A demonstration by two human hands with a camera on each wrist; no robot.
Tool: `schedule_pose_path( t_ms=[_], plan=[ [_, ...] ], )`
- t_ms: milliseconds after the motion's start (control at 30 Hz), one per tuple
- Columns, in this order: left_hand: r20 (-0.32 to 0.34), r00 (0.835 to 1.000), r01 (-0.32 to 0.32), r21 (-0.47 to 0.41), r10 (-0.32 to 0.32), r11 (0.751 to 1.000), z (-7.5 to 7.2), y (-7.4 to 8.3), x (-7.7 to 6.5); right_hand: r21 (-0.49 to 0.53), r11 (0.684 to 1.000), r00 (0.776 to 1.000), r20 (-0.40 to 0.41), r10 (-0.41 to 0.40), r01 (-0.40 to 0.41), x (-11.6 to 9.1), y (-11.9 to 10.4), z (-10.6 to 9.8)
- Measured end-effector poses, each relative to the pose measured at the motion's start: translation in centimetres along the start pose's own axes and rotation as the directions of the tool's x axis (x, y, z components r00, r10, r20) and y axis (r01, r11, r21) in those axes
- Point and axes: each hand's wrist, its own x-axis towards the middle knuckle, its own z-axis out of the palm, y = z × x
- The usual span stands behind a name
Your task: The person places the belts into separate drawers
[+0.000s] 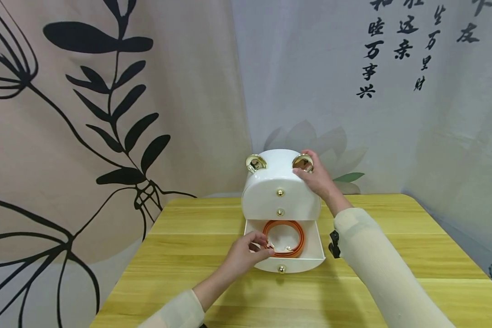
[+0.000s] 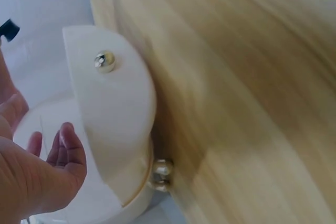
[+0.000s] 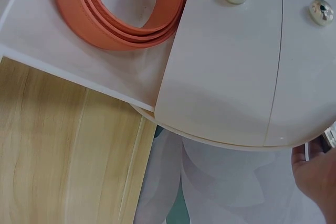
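Observation:
A white storage box [image 1: 279, 200] with two gold ears and gold ball knobs stands on the table. Its bottom drawer [image 1: 313, 241] is pulled out. Inside lies a coiled orange belt [image 1: 298, 246], its metal ends toward the front. At the coil's left side is my left hand [image 1: 246, 250], thumb and fingers loosely bent and apart; contact with the belt is hard to make out. In the left wrist view the drawer front [image 2: 115, 103] hides the belt. My right hand [image 1: 317, 177] holds the box's upper right corner by the ear, thumb in front, fingers partly hidden behind.
The wooden table [image 1: 180, 269] carries the box near its back edge. Behind it hangs a curtain [image 1: 197, 114] with dark plant prints and written characters. A black device [image 1: 334, 244] sits at the right wrist.

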Motion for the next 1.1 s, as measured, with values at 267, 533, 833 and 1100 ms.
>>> schedule_pose_path(
  t_ms=[267, 533, 833, 1100],
  plan=[
    [-0.039, 0.999, -0.002, -0.033, 0.000, 0.999, 0.9, -0.8, -0.8, 0.014, 1.000, 1.000, -0.001, -0.017, 0.017, -0.1, -0.1, 0.0],
    [-0.016, 1.000, 0.004, -0.040, -0.005, 0.999, 2.1, -1.9, -2.2, 0.013, 1.000, 1.000, 0.003, -0.018, 0.018, -0.1, -0.1, 0.0],
    [-0.025, 0.999, -0.046, -0.092, 0.044, 0.995, 3.9, -3.0, -3.7, 0.006, 1.000, 1.000, -0.005, -0.017, 0.017, 0.2, 0.3, 0.0],
    [-0.076, 0.997, -0.031, -0.155, 0.019, 0.987, 5.5, -4.2, -4.3, 0.026, 0.999, 0.999, 0.000, -0.045, 0.045, 0.0, 0.1, 0.2]
  ],
)
